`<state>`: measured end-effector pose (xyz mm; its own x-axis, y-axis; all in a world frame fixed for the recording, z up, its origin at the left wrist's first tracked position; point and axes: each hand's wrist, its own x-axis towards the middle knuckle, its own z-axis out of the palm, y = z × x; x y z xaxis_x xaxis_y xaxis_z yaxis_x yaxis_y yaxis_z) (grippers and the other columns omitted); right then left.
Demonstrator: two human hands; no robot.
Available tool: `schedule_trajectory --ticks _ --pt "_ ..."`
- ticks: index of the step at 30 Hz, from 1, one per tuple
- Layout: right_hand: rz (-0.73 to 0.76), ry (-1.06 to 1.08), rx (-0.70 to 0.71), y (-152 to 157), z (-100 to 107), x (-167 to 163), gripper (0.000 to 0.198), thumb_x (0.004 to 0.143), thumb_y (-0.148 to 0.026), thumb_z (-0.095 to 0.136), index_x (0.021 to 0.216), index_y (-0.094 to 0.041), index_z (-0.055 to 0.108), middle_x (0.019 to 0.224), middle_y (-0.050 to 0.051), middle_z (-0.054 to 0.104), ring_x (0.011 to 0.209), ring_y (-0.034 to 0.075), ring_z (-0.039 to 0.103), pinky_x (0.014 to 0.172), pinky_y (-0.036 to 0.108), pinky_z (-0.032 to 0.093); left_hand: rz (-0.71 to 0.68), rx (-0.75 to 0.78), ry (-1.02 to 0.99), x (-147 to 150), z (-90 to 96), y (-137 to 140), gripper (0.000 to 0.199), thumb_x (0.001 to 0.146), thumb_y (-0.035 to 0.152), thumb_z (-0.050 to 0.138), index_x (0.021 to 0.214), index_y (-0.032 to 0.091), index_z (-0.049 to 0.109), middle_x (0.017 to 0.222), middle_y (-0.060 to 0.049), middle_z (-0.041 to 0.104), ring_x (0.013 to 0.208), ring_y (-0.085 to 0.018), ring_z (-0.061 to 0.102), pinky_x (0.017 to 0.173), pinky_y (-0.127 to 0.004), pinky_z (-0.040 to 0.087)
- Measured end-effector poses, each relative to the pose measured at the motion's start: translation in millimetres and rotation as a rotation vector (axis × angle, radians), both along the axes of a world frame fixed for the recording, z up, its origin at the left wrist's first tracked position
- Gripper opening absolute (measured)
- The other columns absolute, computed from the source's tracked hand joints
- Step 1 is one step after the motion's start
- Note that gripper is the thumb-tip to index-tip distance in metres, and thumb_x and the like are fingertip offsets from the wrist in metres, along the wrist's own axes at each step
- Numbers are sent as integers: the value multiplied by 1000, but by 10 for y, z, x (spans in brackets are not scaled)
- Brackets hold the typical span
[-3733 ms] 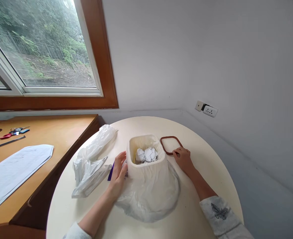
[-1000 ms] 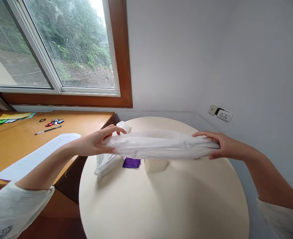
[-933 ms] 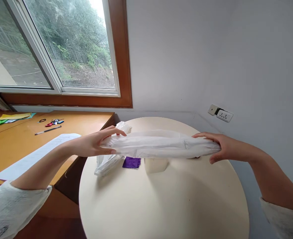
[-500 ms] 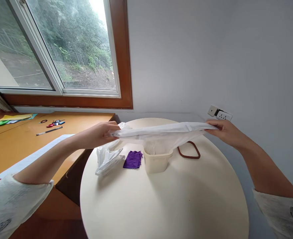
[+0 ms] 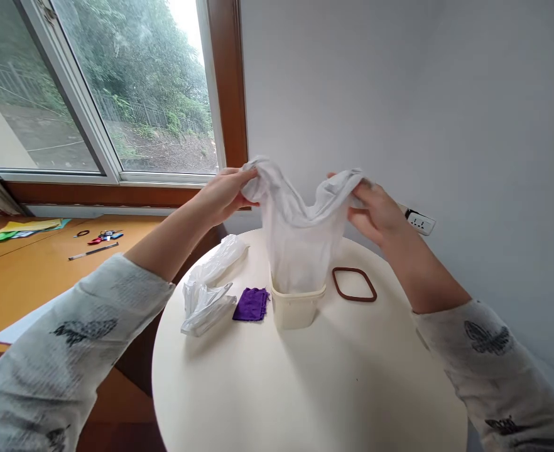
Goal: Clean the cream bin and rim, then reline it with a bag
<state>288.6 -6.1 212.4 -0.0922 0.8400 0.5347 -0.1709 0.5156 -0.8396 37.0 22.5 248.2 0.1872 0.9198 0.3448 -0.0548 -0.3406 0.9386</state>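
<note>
A thin white plastic bag (image 5: 300, 251) hangs between my hands, its lower end inside a small cream bin (image 5: 296, 312). My left hand (image 5: 232, 191) is closed on the bunched rim at the left. On the right, my right hand (image 5: 374, 207) grips the other side of the rim, partly covered by the plastic. The rim sags in the middle between them. Left of the bin lies a purple cloth (image 5: 251, 304), and beyond it crumpled white plastic bags (image 5: 210, 301). A brown ring-shaped frame (image 5: 355, 297) rests on the table to the bin's right.
Everything here stands on a round cream table (image 5: 305, 389). A wooden desk (image 5: 46, 270) at the left bears a pen (image 5: 93, 251), scissors (image 5: 102, 237) and coloured papers (image 5: 27, 227). Behind are a window and a wall with a socket (image 5: 421, 223).
Both hands have risen and come closer together. The bag's rim, stretched taut before, is now gathered and folded over, and more of the bag's body shows above the bin.
</note>
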Motion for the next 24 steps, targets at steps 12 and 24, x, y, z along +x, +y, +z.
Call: schedule_trajectory --ticks 12,24 --pt "92 9 -133 288 -77 -678 26 65 -40 70 72 -16 61 69 -1 59 67 12 54 64 25 42 -161 238 31 348 -212 -51 38 80 41 55 105 13 59 109 -8 60 110 -24 52 92 -36 39" --pt "213 131 -64 146 147 -958 21 65 -37 70 70 -20 58 65 -4 55 65 11 53 63 23 45 -282 -9 132 740 -1055 -265 63 58 35 78 114 15 56 114 -13 62 112 -31 53 91 -44 43"
